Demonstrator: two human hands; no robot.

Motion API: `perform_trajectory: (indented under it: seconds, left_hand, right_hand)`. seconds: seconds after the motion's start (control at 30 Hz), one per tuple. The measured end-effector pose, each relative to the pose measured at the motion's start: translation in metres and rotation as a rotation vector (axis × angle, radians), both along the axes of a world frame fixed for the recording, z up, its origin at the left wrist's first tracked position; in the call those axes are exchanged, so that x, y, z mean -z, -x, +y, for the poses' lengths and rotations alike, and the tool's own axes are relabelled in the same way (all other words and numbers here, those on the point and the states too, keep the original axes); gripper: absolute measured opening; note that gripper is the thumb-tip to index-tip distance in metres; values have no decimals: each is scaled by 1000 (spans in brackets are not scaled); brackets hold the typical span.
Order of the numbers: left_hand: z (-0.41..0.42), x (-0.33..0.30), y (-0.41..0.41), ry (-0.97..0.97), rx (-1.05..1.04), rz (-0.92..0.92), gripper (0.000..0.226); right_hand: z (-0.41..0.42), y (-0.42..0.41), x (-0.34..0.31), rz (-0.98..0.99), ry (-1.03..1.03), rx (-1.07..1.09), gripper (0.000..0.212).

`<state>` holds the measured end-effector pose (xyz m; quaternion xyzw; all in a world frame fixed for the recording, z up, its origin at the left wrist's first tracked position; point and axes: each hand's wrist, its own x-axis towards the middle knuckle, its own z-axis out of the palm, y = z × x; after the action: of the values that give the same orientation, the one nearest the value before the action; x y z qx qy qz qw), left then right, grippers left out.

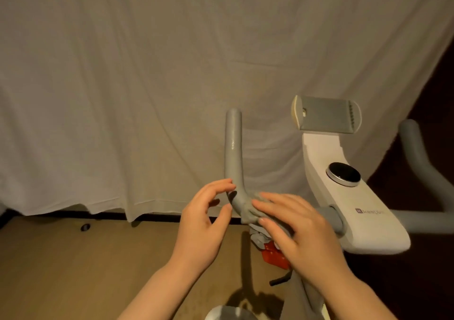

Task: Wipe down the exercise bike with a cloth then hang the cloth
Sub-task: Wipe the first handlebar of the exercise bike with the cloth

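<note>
The white exercise bike console (353,211) with a round black knob (343,174) fills the right side. Its grey left handlebar (234,147) rises upright in the middle. A grey cloth (248,211) is draped over the bend of that handlebar. My right hand (294,224) lies on the cloth with straight fingers, pressing it onto the bar. My left hand (206,219) hovers just left of the bend, fingers loosely curved, fingertips near the bar, holding nothing.
A grey phone holder (326,115) tops the console. The right handlebar (417,152) curves at the far right. A white sheet (147,74) hangs behind. Below are a wooden floor (73,258), a red bike part (275,255) and the saddle tip (228,313).
</note>
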<state>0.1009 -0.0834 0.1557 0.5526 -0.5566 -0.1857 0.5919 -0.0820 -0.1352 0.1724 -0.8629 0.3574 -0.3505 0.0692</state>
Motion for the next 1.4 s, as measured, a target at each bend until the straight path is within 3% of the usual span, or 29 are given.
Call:
perform_trajectory:
  seconds: [0.2,0.33,0.4,0.47,0.57,0.7,0.87,1.03,1.17,1.23,1.33,1.4]
  left_hand:
    - [5,9,6,-54,-68,167,30]
    - [7,3,5,-59,-33,187,35]
    - [9,0,1,-67,-5,174,36]
    - [6,0,-1,-89,-5,155,40]
    - [1,2,-1,-106,-19,153,44]
    - [-2,0,-10,-127,39,117,38]
    - [-15,-4,-17,-109,-12,128,33]
    - [-17,-7,-39,-134,161,25,31]
    - [-24,-8,-46,-107,211,-17,35]
    - [-24,-9,-50,-84,296,-63,36]
    - [-25,-11,-62,-96,412,-160,32]
    - [-27,-10,-69,-82,444,-225,33]
  right_hand:
    - [3,-57,-4,-25,65,171,25]
    - [3,-33,-7,11,-11,109,27]
    - [7,-28,-15,15,-108,86,28]
    - [-6,-50,-23,13,-160,204,27]
    - [-5,-70,-31,242,-142,366,32]
    - [14,-52,-36,236,-185,315,33]
    - [-12,-93,-47,271,-239,548,35]
    - [1,-77,-46,252,-302,486,30]
    - [-14,-100,-41,274,-198,650,33]
    - [0,-94,-27,164,-83,558,24]
    - [16,-65,-13,-35,-134,383,26]
    - [18,-62,-3,-98,-41,467,26]
